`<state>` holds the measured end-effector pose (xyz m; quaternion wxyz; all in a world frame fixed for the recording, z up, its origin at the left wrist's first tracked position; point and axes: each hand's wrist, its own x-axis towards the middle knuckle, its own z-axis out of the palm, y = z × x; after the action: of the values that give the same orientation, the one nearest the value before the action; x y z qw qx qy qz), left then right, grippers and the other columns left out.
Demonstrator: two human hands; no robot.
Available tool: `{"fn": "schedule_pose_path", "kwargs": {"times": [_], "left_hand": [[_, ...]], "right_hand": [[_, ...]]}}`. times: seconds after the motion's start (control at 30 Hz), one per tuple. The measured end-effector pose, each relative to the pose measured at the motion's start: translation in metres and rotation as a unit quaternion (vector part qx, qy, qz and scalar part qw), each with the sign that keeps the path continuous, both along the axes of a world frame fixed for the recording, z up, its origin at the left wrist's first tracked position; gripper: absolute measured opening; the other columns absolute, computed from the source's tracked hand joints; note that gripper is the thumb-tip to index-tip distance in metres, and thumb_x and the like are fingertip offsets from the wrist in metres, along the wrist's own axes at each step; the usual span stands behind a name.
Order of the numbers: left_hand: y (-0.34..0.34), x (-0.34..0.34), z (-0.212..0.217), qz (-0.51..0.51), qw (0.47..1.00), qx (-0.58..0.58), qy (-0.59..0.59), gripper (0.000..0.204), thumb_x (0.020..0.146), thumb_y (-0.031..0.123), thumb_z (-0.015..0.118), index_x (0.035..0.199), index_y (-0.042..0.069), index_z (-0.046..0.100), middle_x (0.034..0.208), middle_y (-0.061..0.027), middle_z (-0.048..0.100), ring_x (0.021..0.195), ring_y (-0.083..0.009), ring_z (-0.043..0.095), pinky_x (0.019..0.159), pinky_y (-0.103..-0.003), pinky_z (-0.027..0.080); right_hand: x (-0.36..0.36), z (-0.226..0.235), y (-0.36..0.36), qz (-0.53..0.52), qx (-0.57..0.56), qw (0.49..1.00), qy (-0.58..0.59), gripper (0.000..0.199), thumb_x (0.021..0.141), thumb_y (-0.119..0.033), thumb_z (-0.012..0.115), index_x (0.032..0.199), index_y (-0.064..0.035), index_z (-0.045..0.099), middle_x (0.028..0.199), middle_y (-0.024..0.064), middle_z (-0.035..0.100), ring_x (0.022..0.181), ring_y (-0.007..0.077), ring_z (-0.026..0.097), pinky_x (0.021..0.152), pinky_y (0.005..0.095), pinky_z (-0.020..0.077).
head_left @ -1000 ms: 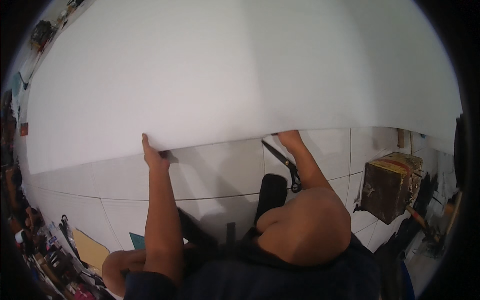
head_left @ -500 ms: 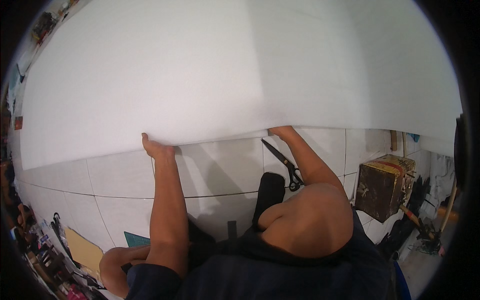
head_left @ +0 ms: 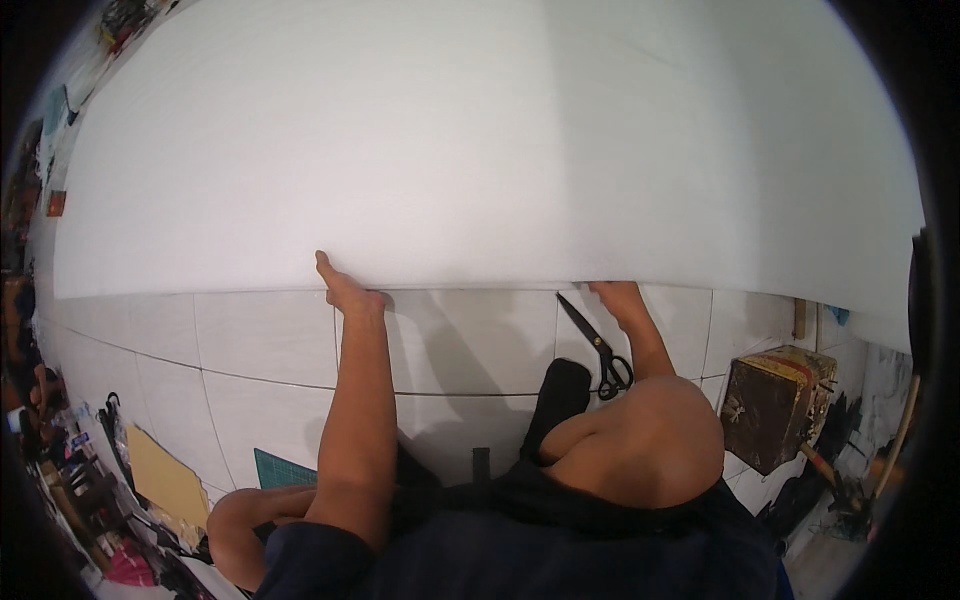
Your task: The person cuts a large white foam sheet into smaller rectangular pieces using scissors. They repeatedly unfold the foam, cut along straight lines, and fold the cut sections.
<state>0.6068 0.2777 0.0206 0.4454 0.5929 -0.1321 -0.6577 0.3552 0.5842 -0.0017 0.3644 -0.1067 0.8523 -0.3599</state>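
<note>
A wide white sheet (head_left: 400,150), soft-looking like foam or padding, spreads over the tiled floor. Its near edge runs almost straight from left to right. My left hand (head_left: 350,292) grips this edge, thumb lying on top and fingers out of sight beneath. Farther right, my right hand (head_left: 622,303) is at the same edge, its fingers mostly hidden under the sheet. Black-handled scissors (head_left: 598,342) lie on the tiles just left of my right wrist, closed, tips pointing toward the sheet.
A worn brown box (head_left: 770,408) sits on the floor at right, with a hammer-like tool (head_left: 822,440) beside it. A green cutting mat (head_left: 283,470) and a tan board (head_left: 165,465) lie at left. My bent knee (head_left: 640,445) is close to the scissors.
The sheet's near edge, slanted and lifted near my right hand before, now runs straighter and lies lower there. Both hands keep to the edge. The whole view has shifted slightly.
</note>
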Motion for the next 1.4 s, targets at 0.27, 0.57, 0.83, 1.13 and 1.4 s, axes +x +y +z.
{"fn": "schedule_pose_path", "kwargs": {"times": [0.27,0.57,0.83,1.13,1.4], "left_hand": [[0.006,-0.007,-0.009,-0.008,0.998,-0.019,0.064,0.075,0.093,0.050,0.047,0.143,-0.005,0.032,0.144,-0.0189,0.042,0.126,-0.0366,0.046,0.107,-0.051,0.037],[-0.004,0.008,-0.028,-0.038,0.998,-0.025,-0.046,0.078,0.094,0.049,0.053,0.138,-0.013,0.033,0.140,-0.0201,0.044,0.120,-0.0347,0.051,0.100,-0.048,0.045],[0.000,0.011,0.014,-0.040,0.826,-0.088,-0.556,0.077,0.088,0.043,0.066,0.140,-0.005,0.034,0.139,-0.0235,0.043,0.128,-0.0397,0.042,0.103,-0.052,0.040],[0.082,-0.077,0.019,-0.648,0.312,-0.591,-0.366,0.087,0.081,0.062,0.063,0.148,0.015,0.035,0.154,-0.0259,0.023,0.142,-0.0452,0.019,0.114,-0.061,0.014],[0.079,-0.069,-0.012,-0.605,0.251,-0.641,-0.401,0.087,0.081,0.064,0.058,0.150,0.019,0.030,0.155,-0.0237,0.021,0.142,-0.0393,0.025,0.115,-0.058,0.019]], "right_hand": [[0.051,0.088,-0.007,0.186,-0.071,0.860,0.470,0.041,0.076,-0.031,0.079,0.108,-0.0091,0.065,0.116,0.0123,0.060,0.109,0.0251,0.056,0.091,0.0398,0.0435],[0.057,0.004,-0.045,0.348,-0.113,0.805,0.467,0.035,0.083,-0.022,0.071,0.117,-0.0145,0.065,0.132,0.0084,0.056,0.127,0.0307,0.048,0.105,0.0497,0.0361],[0.052,0.011,-0.034,0.317,-0.125,0.810,0.477,0.034,0.082,-0.021,0.071,0.115,-0.0140,0.065,0.130,0.0070,0.057,0.126,0.0285,0.048,0.105,0.0493,0.0368],[0.055,0.009,-0.030,0.293,-0.201,0.829,0.432,0.039,0.078,-0.016,0.074,0.116,-0.0096,0.064,0.128,0.0124,0.057,0.123,0.0316,0.050,0.106,0.0492,0.0361],[0.069,0.037,0.169,0.468,0.000,0.695,0.546,0.033,0.081,-0.018,0.065,0.109,-0.0026,0.061,0.092,0.0183,0.058,0.091,0.0379,0.055,0.078,0.0497,0.0439]]}}
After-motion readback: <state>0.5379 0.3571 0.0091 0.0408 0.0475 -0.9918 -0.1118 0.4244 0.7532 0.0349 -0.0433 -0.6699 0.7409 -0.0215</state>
